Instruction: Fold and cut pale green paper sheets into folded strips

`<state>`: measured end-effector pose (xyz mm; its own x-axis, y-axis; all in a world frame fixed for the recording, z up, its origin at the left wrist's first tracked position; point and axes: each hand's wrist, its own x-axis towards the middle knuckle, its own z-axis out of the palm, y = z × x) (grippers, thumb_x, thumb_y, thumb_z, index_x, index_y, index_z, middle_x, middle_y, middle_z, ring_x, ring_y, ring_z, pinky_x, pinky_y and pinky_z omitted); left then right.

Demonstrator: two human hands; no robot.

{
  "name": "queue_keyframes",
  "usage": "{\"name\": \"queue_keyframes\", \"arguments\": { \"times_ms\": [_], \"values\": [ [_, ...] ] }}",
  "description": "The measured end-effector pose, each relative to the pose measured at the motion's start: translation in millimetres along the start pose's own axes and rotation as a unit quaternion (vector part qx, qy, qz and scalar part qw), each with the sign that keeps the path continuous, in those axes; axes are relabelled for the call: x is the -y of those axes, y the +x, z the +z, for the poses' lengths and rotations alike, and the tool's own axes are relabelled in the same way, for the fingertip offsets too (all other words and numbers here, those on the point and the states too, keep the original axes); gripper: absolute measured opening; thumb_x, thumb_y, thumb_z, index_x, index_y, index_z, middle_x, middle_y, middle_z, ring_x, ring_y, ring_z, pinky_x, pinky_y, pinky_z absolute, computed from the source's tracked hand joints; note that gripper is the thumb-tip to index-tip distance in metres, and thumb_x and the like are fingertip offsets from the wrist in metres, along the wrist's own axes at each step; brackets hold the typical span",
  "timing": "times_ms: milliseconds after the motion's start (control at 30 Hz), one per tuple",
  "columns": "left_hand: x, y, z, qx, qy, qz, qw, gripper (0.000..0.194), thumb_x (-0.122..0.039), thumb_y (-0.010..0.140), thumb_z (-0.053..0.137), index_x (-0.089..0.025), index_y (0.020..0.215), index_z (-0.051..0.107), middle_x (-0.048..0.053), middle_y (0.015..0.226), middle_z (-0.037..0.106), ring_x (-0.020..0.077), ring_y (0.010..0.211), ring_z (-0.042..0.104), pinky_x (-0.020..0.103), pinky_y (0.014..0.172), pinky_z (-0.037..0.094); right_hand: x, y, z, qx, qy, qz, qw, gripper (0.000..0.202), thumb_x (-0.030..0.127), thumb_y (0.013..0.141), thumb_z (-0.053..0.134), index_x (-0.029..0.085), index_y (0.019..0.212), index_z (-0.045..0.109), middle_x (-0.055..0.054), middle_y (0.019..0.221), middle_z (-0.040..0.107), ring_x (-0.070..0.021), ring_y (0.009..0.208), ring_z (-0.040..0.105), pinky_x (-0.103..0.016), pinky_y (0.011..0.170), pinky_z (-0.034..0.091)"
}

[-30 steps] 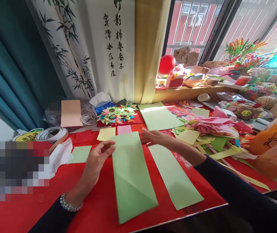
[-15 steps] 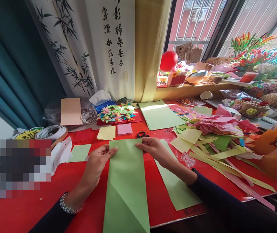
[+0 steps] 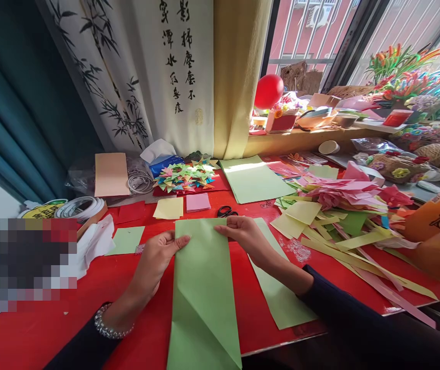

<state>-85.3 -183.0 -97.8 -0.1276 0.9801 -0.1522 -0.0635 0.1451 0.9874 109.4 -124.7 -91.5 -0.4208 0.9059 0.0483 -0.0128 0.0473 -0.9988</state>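
Observation:
A long sheet of green paper [image 3: 204, 288] is held in front of me, with a diagonal crease across its lower part. My left hand [image 3: 161, 257] pinches its upper left edge, thumb on the front. At the upper right corner my right hand [image 3: 245, 234] pinches it between thumb and fingers. Just beyond the paper's top edge lie black-handled scissors [image 3: 226, 211], their blades not in view. Under my right forearm, a second pale green sheet [image 3: 277, 293] rests on the red table [image 3: 135, 334].
Pink sheets [image 3: 350, 192] and cut paper strips [image 3: 358, 257] pile up on the right. At the back are a stack of green paper [image 3: 256, 180], folded paper stars [image 3: 185, 174], yellow squares [image 3: 169, 208] and pink squares [image 3: 198, 202]. A tape roll [image 3: 81, 208] lies at left.
Both hands keep their pinch on the green paper. Its lower end has shifted slightly to the right, and the whole view has moved a little.

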Motion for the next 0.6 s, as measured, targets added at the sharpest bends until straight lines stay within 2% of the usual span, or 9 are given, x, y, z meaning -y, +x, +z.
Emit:
{"name": "queue_keyframes", "arguments": {
  "times_ms": [133, 333, 600],
  "values": [
    [1.5, 0.8, -0.8, 0.022, -0.003, 0.003, 1.0, 0.031, -0.032, 0.071, 0.07, -0.013, 0.095, 0.067, 0.008, 0.087, 0.072, 0.0215, 0.08, 0.066, 0.03, 0.076, 0.049, -1.8, 0.3, -2.2, 0.008, 0.018, 0.008, 1.0, 0.048, 0.047, 0.063, 0.07, 0.019, 0.053, 0.032, 0.007, 0.056, 0.027, -0.0072, 0.052, 0.03, -0.022, 0.051, 0.028],
    [-1.0, -0.8, 2.4, 0.03, -0.001, -0.003, 1.0, 0.032, -0.036, 0.072, 0.07, -0.014, 0.094, 0.068, 0.008, 0.088, 0.073, 0.0213, 0.079, 0.066, 0.03, 0.076, 0.049, -1.7, 0.4, -3.6, 0.024, 0.027, 0.031, 0.999, 0.043, 0.048, 0.063, 0.069, 0.018, 0.056, 0.039, 0.005, 0.058, 0.036, -0.0084, 0.055, 0.039, -0.023, 0.055, 0.035],
    [-1.6, -1.8, 2.6, 0.034, 0.008, -0.001, 0.999, 0.032, -0.038, 0.071, 0.069, -0.014, 0.092, 0.068, 0.007, 0.087, 0.072, 0.022, 0.078, 0.066, 0.03, 0.074, 0.048, 0.3, 0.2, -4.3, 0.008, 0.002, 0.035, 0.999, 0.045, 0.053, 0.061, 0.068, 0.018, 0.055, 0.041, 0.005, 0.057, 0.037, -0.0084, 0.054, 0.038, -0.023, 0.052, 0.033]
  ]
}}
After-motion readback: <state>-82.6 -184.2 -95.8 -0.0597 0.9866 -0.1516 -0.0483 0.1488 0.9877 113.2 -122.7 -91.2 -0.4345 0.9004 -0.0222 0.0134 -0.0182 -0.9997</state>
